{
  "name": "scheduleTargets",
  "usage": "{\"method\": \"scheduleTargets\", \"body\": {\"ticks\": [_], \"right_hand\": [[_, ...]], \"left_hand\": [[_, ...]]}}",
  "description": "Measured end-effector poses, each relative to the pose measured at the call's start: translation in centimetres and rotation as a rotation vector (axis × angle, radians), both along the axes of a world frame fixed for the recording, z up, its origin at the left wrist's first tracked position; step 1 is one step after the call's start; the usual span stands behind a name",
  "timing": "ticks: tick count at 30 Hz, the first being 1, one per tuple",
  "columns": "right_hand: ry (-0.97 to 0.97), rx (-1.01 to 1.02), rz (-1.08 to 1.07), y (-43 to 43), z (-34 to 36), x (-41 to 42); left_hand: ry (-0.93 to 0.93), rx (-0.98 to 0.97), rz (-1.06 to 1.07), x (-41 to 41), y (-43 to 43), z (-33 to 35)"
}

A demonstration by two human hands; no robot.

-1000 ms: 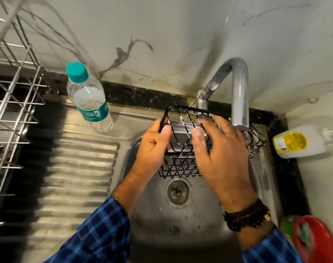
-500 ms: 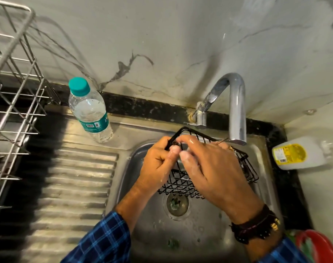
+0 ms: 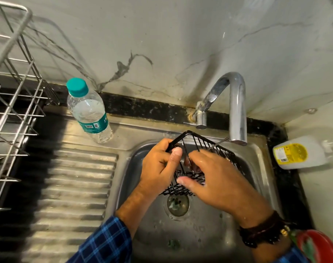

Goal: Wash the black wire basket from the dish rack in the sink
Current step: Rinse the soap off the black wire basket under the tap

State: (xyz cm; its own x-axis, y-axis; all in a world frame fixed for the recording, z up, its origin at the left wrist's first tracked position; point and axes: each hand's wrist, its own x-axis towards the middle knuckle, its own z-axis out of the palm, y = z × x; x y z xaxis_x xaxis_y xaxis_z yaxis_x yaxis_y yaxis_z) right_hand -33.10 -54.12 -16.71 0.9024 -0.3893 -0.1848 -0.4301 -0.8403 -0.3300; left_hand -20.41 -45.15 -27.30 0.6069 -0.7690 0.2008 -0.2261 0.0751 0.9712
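Gripping one corner of the black wire basket [image 3: 215, 149], the fingers [image 3: 176, 154] of the left hand [image 3: 158, 168] are curled round its rim, with the thumb pressed on top. Just right of them, the right hand [image 3: 218, 183] is clamped on a side wall: its fingers are tucked inside, its thumb is laid across the mesh outside, and its skin looks wet. The basket is held tilted over the drain [image 3: 178, 205] of the steel sink [image 3: 209, 242], near the faucet [image 3: 237, 111] spout. Left of the fingers a ribbed drainboard [image 3: 76, 183] is seen, then a capped water bottle [image 3: 89, 112], and farthest out a steel dish rack [image 3: 13, 103]. Far right, a white jug [image 3: 302, 152] is laid on the black table [image 3: 142, 109]. Beyond the fingers, veined marble wall [image 3: 180, 44] is seen. The basket is formed of thin black wires, gridded below and barred at the sides.
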Motion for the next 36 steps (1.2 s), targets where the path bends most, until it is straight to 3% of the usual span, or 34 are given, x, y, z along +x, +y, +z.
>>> {"method": "scheduleTargets", "body": {"ticks": [2, 4, 6, 8, 10, 14, 16, 18, 20, 23, 29, 36], "right_hand": [[0.038, 0.032, -0.019, -0.5, 0.2, -0.8], [-0.075, 0.030, -0.047, -0.9, 0.4, -1.3], [-0.168, -0.085, -0.018, -0.8, 0.4, -1.5], [-0.160, -0.213, 0.067, 0.0, 0.3, -1.3], [-0.119, -0.284, 0.162, 1.4, -0.1, -0.9], [-0.141, -0.280, 0.216, 2.7, -1.1, -1.0], [-0.258, -0.166, 0.168, 3.3, -1.6, -1.3], [-0.303, -0.175, 0.071, 3.5, -2.1, -1.7], [-0.150, -0.275, -0.095, 2.4, -1.7, -2.1], [0.080, -0.248, -0.271, 0.0, -1.3, -2.4], [0.041, -0.265, -0.043, 1.9, -1.3, -0.9], [-0.136, -0.378, -0.125, 1.3, -1.4, -2.3]], "left_hand": [[-0.041, -0.014, -0.040, 0.2, -0.1, 1.1], [-0.039, -0.051, -0.092, 0.2, -0.6, 2.7], [0.108, -0.071, -0.076, 0.0, -1.0, 3.8], [0.201, -0.042, -0.023, -0.1, -1.3, 4.2], [0.168, 0.016, -0.032, 0.1, -1.2, 4.5], [0.213, -0.021, -0.049, 1.4, -0.5, 4.2], [0.286, -0.063, -0.020, 1.9, -0.1, 3.9], [0.379, -0.075, 0.003, 2.3, 1.0, 3.4], [0.493, -0.079, 0.041, 2.5, 2.4, 2.9], [0.600, -0.093, 0.166, 2.3, 3.6, 2.6], [0.746, -0.158, 0.340, 2.1, 2.3, 3.0], [0.687, -0.076, 0.168, 3.6, 0.7, 3.8]]}}
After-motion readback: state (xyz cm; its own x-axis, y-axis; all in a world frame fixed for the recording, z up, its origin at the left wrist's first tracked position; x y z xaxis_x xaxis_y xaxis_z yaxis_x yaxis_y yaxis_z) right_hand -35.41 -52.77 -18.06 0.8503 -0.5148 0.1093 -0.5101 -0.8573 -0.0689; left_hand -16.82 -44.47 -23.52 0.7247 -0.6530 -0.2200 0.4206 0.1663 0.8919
